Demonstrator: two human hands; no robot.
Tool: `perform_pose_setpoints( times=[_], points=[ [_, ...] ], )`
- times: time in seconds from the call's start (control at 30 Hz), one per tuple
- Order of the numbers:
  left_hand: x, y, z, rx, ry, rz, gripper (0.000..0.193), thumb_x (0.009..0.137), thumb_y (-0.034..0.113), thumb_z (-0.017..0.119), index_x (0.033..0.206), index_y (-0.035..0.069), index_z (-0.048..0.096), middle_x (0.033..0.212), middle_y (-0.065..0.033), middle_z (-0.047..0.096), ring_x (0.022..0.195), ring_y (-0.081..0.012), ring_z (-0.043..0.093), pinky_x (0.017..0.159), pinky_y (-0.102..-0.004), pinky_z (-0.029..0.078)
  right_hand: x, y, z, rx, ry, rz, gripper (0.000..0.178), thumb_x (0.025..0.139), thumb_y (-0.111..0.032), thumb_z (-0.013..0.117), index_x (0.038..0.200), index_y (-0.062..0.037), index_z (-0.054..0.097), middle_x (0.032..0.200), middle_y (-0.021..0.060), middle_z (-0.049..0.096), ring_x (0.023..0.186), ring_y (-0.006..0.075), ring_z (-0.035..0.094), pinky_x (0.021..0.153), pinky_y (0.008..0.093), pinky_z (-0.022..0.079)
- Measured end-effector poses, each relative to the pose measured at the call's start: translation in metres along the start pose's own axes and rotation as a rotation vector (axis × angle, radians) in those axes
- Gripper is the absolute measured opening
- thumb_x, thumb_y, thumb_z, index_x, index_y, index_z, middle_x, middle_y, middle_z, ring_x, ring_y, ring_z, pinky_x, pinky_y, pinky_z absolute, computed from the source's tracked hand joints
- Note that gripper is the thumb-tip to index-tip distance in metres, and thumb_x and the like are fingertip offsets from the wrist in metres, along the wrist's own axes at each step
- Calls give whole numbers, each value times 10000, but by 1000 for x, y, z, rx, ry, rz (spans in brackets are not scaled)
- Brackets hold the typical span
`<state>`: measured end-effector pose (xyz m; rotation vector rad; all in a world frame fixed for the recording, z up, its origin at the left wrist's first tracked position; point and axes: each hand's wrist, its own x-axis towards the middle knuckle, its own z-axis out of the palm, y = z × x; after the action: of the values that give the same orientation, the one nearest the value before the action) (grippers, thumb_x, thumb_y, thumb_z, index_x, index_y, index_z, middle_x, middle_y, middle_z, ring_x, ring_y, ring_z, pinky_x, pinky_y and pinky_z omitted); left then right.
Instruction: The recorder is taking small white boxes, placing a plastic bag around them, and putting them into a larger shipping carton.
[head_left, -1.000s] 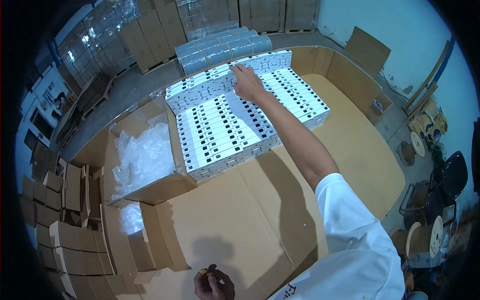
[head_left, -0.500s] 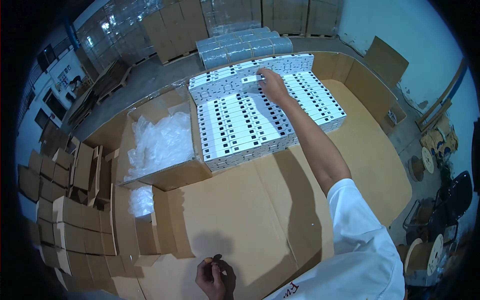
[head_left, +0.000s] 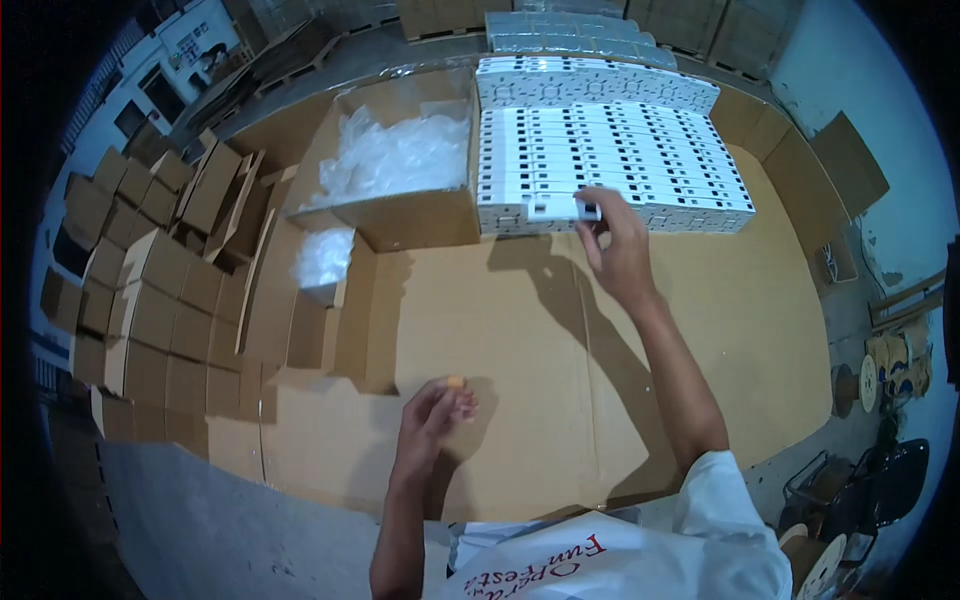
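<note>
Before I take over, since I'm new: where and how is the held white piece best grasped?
Likely pinch the white piece at its free left end, from the left: it's long and narrow, and the right hand holds its right end.

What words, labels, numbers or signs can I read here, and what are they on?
White shirt: red lettering on the front, which I won't copy out.
Pale wall, upper left: dark marks, too small to read.
White stacked pieces: black squares and patterns; no readable words.
</note>
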<state>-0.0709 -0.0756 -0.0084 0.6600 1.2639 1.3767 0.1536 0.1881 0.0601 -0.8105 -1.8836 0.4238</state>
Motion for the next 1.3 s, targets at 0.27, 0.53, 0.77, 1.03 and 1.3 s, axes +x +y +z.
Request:
perform_pose_setpoints(
  times=[0.27,0.53,0.77,1.03,1.3],
  points=[
    [-11,-17,-13,-355,-269,-150,418,1076,322,446,1264,-38,547,1124,-160,660,1006,-224,665,938,-352,542,-163,-120,33,28,-94,12,374,776,93,725,1111,-33,618,1193,153,608,1032,320,670,776,384,600],
    [-10,-25,-13,-120,-176,85,337,1002,108,603,1295,-46,536,1163,-111,659,1082,-169,641,939,-309,546,-189,-144,33,204,-185,158,247,839,66,704,1054,1,601,1318,187,534,1016,288,675,757,334,599],
    [-16,-32,-5,292,-73,392,429,919,-17,680,1323,-51,541,1163,-129,668,1098,-169,644,993,-310,513,-205,-110,35,440,-226,509,196,893,48,661,1005,13,504,966,120,667,861,141,666,753,287,550],
    [-19,-33,-5,355,-41,380,404,916,-33,672,1300,-63,550,1161,-130,675,1107,-187,658,1004,-331,532,-199,-112,30,315,-318,451,240,874,60,682,1021,27,495,984,122,667,959,182,697,863,317,586],
    [-16,-27,-17,376,-29,449,488,890,-65,627,1356,-46,481,1271,-166,609,1243,-212,585,1078,-356,478,-199,-107,45,358,-297,398,340,824,-15,725,1069,3,491,1039,134,648,958,217,673,854,352,560]
  ],
)
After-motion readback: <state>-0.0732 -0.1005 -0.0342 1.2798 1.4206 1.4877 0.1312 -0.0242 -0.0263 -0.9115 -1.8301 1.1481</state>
